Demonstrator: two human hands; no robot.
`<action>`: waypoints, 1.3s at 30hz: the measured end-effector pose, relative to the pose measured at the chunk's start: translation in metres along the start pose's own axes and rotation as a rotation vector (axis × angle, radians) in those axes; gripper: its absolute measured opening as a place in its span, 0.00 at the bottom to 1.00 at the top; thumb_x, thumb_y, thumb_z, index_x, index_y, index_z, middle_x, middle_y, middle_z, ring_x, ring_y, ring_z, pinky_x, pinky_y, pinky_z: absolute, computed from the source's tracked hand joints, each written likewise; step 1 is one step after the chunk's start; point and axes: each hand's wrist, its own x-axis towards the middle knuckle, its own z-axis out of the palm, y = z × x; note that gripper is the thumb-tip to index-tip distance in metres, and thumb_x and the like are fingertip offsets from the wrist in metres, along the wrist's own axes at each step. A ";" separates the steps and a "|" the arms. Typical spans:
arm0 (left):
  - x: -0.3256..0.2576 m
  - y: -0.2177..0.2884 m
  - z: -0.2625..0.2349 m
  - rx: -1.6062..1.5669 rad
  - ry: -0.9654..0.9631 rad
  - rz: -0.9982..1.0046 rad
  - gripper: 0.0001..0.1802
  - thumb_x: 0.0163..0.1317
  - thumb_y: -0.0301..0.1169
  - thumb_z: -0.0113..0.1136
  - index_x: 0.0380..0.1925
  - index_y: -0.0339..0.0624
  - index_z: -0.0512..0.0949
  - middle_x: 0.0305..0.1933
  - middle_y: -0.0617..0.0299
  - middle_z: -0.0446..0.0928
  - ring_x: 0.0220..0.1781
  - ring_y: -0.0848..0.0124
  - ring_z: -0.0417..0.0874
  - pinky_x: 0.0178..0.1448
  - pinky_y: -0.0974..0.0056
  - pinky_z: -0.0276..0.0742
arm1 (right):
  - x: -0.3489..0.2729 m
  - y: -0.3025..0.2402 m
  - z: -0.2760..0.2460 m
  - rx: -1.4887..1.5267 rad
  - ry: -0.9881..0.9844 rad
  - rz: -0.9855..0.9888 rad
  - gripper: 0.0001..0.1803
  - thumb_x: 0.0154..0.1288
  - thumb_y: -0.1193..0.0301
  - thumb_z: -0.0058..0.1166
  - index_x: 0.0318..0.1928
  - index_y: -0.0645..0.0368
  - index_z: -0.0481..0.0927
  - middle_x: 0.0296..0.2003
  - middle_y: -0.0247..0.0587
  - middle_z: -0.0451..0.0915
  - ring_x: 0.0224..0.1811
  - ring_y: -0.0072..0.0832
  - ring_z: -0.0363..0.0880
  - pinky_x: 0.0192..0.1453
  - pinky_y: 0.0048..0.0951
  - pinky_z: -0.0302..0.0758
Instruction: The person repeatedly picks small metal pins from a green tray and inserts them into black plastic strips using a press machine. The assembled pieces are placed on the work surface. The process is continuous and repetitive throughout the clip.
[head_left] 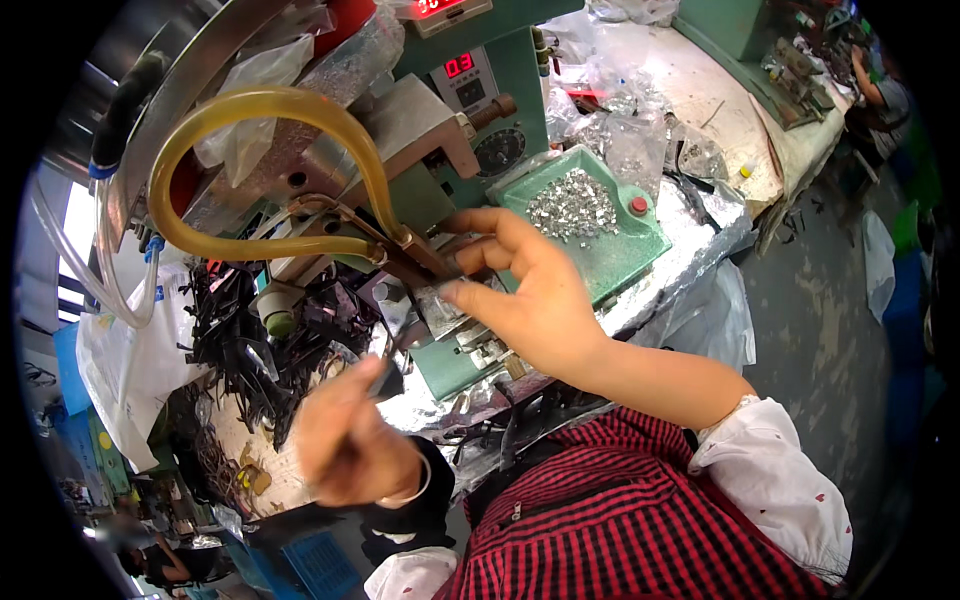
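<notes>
My right hand [545,305] reaches to the work point of a green bench machine [510,90]. Its thumb and fingers are bent together beside the metal jaws [425,262]; whatever lies between the fingertips is too small or hidden to name. My left hand [350,435] is low and to the left, smeared by motion. A dark strip-like piece [390,380] shows right at its fingertips, but whether the fingers grip it cannot be told. From the jaws a thick yellow tube [270,100] loops up and left. The metal block [440,312] sits just under my right thumb.
Beyond my right hand a green tray [625,265] holds a heap of small silvery metal parts [575,205]. Many black strips [265,350] are piled left of the machine. Foil [700,225] covers the bench edge. Another person [880,100] sits at the far right.
</notes>
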 end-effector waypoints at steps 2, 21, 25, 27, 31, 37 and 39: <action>0.014 0.010 -0.007 -0.117 0.178 -0.177 0.09 0.72 0.27 0.57 0.44 0.29 0.74 0.36 0.38 0.83 0.36 0.57 0.88 0.40 0.62 0.87 | 0.004 0.007 0.001 -0.018 0.034 0.022 0.27 0.62 0.78 0.63 0.62 0.63 0.72 0.38 0.38 0.84 0.45 0.23 0.81 0.56 0.26 0.74; -0.019 0.005 0.028 0.179 -0.460 0.287 0.12 0.53 0.20 0.73 0.39 0.38 0.84 0.41 0.49 0.88 0.26 0.67 0.84 0.28 0.68 0.76 | -0.003 0.035 -0.085 -0.825 0.140 -0.171 0.23 0.60 0.79 0.53 0.58 0.59 0.81 0.53 0.51 0.84 0.57 0.46 0.83 0.65 0.42 0.76; -0.032 -0.010 0.030 0.193 -0.470 0.356 0.19 0.48 0.22 0.78 0.42 0.41 0.84 0.44 0.50 0.87 0.23 0.68 0.81 0.24 0.67 0.71 | -0.025 0.064 -0.124 -1.026 0.129 -0.209 0.19 0.63 0.78 0.51 0.54 0.60 0.83 0.49 0.50 0.86 0.53 0.50 0.83 0.62 0.43 0.77; -0.035 -0.013 0.029 0.176 -0.477 0.351 0.20 0.48 0.21 0.77 0.42 0.42 0.83 0.44 0.51 0.87 0.23 0.68 0.80 0.23 0.67 0.70 | -0.011 0.061 -0.129 -0.854 0.283 -0.207 0.16 0.65 0.76 0.52 0.52 0.60 0.84 0.48 0.49 0.86 0.52 0.46 0.84 0.60 0.40 0.78; -0.034 -0.010 0.033 0.158 -0.455 0.318 0.19 0.48 0.21 0.76 0.41 0.43 0.83 0.44 0.51 0.87 0.22 0.68 0.80 0.23 0.67 0.70 | 0.004 0.068 -0.157 -0.862 0.373 -0.267 0.13 0.63 0.75 0.57 0.48 0.60 0.84 0.47 0.47 0.86 0.50 0.43 0.85 0.55 0.38 0.79; -0.041 -0.009 0.032 0.161 -0.404 0.248 0.15 0.48 0.20 0.75 0.37 0.40 0.85 0.44 0.51 0.87 0.22 0.67 0.81 0.23 0.67 0.73 | -0.016 0.067 -0.130 -1.181 0.127 -0.217 0.11 0.51 0.73 0.68 0.37 0.54 0.85 0.40 0.42 0.78 0.51 0.44 0.76 0.57 0.42 0.73; -0.041 0.008 0.027 0.148 -0.434 0.077 0.14 0.47 0.20 0.74 0.37 0.39 0.86 0.46 0.51 0.88 0.25 0.67 0.83 0.25 0.68 0.74 | -0.011 0.082 -0.133 -1.238 0.112 -0.309 0.08 0.51 0.74 0.67 0.33 0.56 0.84 0.40 0.43 0.78 0.49 0.45 0.77 0.56 0.44 0.73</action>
